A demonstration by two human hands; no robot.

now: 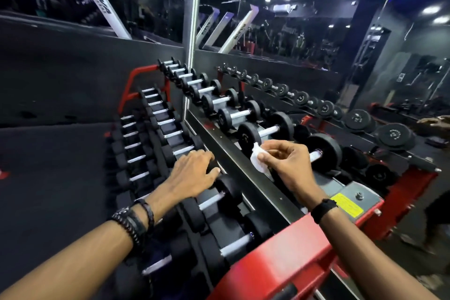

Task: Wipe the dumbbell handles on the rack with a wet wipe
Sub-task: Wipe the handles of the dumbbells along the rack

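Here right hand grip pinches wet wipe on dumbbell handle; left hand flat, relaxed.

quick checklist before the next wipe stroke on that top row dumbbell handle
1. Wet wipe in the right hand: ok, pinched.
2. Wipe on the top-row handle: cannot tell, the hand hides the contact.
3. Left hand steadying: ok, resting on a middle-row dumbbell.
4. Handle's far end free: ok, bare metal shows.
5. Wipe still wet: cannot tell.
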